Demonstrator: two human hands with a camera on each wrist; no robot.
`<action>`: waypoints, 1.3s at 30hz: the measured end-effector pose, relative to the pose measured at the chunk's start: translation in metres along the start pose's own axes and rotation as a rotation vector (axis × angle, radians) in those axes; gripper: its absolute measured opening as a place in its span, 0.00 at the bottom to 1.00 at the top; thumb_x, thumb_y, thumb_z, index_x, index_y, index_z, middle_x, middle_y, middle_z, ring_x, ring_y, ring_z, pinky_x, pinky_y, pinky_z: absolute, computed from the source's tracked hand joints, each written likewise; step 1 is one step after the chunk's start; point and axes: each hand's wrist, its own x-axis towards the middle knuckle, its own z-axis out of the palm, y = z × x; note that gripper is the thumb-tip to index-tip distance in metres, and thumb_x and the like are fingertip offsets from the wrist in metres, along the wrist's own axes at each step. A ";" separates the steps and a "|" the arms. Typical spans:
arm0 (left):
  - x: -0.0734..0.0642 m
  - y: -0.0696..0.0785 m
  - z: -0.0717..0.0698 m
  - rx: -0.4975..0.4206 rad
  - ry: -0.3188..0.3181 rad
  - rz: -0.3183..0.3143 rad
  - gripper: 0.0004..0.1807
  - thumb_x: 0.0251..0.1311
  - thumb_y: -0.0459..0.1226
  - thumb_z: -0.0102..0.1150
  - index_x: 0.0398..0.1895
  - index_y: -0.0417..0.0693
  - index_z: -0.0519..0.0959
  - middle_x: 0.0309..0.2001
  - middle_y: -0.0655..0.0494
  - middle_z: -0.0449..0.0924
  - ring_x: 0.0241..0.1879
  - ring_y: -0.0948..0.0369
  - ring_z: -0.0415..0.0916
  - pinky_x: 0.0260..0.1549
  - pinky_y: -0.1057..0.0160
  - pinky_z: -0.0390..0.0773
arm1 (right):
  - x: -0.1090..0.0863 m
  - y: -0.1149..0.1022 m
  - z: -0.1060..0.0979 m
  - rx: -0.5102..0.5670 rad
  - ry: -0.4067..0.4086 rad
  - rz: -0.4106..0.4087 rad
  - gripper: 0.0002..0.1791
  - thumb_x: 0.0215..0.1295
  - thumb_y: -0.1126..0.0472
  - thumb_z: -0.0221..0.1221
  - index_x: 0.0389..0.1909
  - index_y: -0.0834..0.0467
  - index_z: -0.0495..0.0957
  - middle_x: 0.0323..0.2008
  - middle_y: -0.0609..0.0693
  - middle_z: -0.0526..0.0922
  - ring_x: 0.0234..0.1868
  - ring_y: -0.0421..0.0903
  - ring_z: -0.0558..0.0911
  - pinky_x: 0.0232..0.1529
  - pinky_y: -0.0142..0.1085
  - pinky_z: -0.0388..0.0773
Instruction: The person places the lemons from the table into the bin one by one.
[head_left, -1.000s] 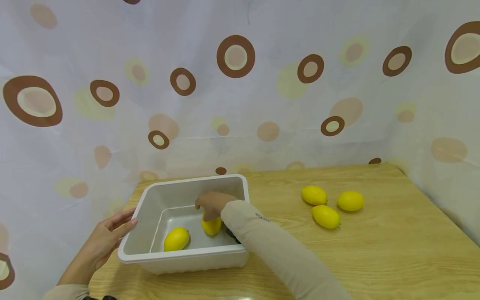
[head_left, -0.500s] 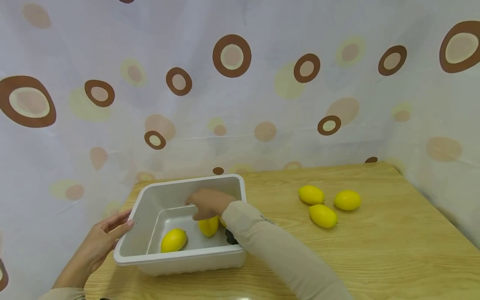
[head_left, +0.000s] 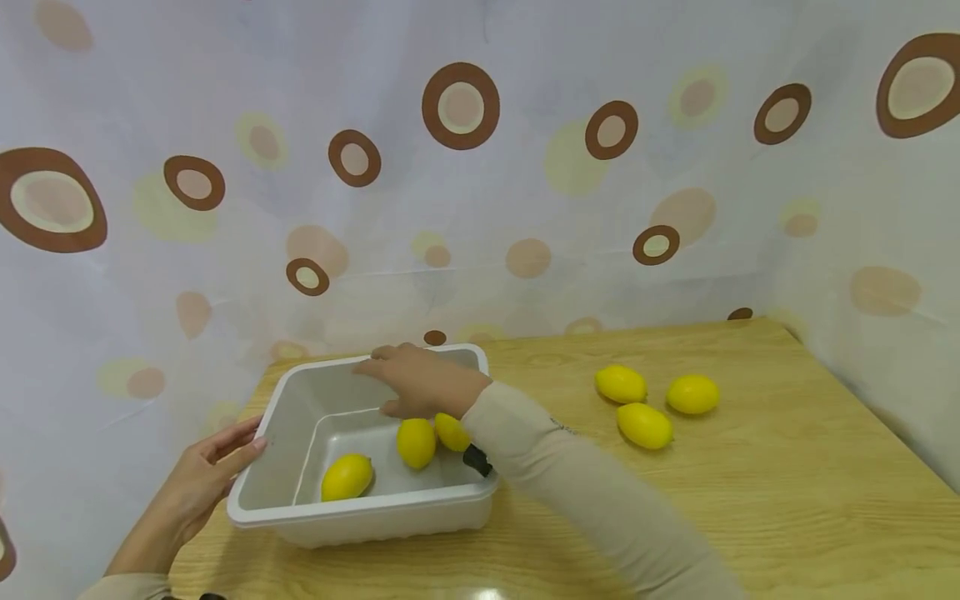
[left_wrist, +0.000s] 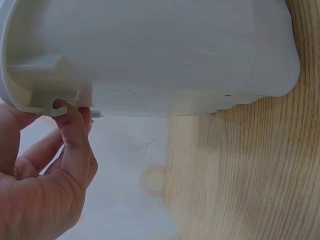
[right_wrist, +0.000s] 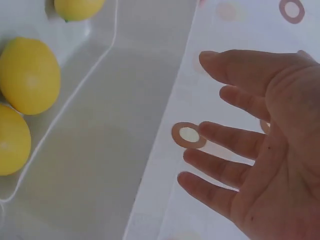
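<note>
A pale grey plastic bin [head_left: 390, 523] stands at the left of the table, with three yellow lemons inside: one near the front left [head_left: 347, 477], one in the middle [head_left: 416, 445] and one partly behind the right sleeve [head_left: 452, 433]. My left hand [head_left: 201, 485] grips the bin's left rim, thumb on top; in the left wrist view its fingers [left_wrist: 75, 135] curl under the lip. Above the lemons, over the far side of the bin, my right hand [head_left: 423, 382] holds nothing. Its fingers are spread in the right wrist view, away from the lemons [right_wrist: 30, 75].
Three more lemons lie close together on the wooden table [head_left: 750, 500] to the right: a back-left one [head_left: 621, 384], a front one [head_left: 645, 427] and a right one [head_left: 693, 394]. A patterned curtain [head_left: 525, 208] hangs behind and beside the table.
My right hand has let go of a lemon in the bin and risen up and away toward the far rim, uncovering the lemons beneath. The left hand stays on the rim.
</note>
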 end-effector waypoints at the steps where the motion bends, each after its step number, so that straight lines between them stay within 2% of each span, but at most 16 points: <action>1: 0.000 0.000 0.000 0.000 -0.003 0.002 0.35 0.69 0.43 0.54 0.72 0.35 0.54 0.45 0.77 0.75 0.43 0.69 0.77 0.40 0.64 0.81 | -0.003 0.001 -0.003 -0.002 0.012 0.003 0.34 0.67 0.53 0.59 0.72 0.44 0.59 0.71 0.49 0.61 0.68 0.50 0.64 0.64 0.41 0.67; 11: 0.001 0.001 0.001 -0.001 0.001 0.005 0.36 0.68 0.44 0.54 0.72 0.36 0.55 0.45 0.78 0.75 0.44 0.70 0.77 0.41 0.65 0.81 | -0.031 0.020 -0.023 0.006 0.077 -0.012 0.34 0.67 0.53 0.60 0.72 0.47 0.59 0.70 0.51 0.61 0.68 0.50 0.63 0.67 0.42 0.63; 18: 0.002 0.001 0.001 -0.006 0.007 -0.002 0.36 0.68 0.44 0.55 0.72 0.36 0.55 0.45 0.79 0.75 0.44 0.71 0.77 0.41 0.65 0.81 | -0.059 0.048 -0.026 0.026 0.142 -0.011 0.33 0.65 0.57 0.62 0.70 0.50 0.63 0.69 0.57 0.63 0.68 0.57 0.64 0.66 0.48 0.63; 22: 0.003 0.002 0.000 0.007 0.010 -0.011 0.37 0.68 0.46 0.55 0.72 0.37 0.55 0.45 0.79 0.74 0.44 0.71 0.77 0.41 0.65 0.81 | -0.080 0.069 -0.023 0.033 0.175 0.024 0.34 0.63 0.57 0.63 0.69 0.51 0.64 0.69 0.58 0.63 0.67 0.58 0.64 0.64 0.51 0.65; 31: 0.002 0.002 -0.001 0.020 0.007 -0.017 0.38 0.68 0.47 0.54 0.72 0.36 0.54 0.46 0.77 0.73 0.44 0.70 0.77 0.41 0.63 0.81 | -0.131 0.112 -0.007 0.035 0.244 0.101 0.36 0.62 0.57 0.65 0.69 0.55 0.63 0.68 0.61 0.63 0.66 0.61 0.64 0.62 0.56 0.65; 39: 0.001 0.001 -0.001 0.012 0.008 -0.015 0.37 0.68 0.47 0.55 0.72 0.37 0.55 0.45 0.77 0.74 0.44 0.70 0.77 0.41 0.63 0.81 | -0.171 0.145 0.026 0.024 0.263 0.141 0.35 0.61 0.59 0.65 0.68 0.60 0.64 0.64 0.64 0.66 0.63 0.63 0.67 0.58 0.56 0.69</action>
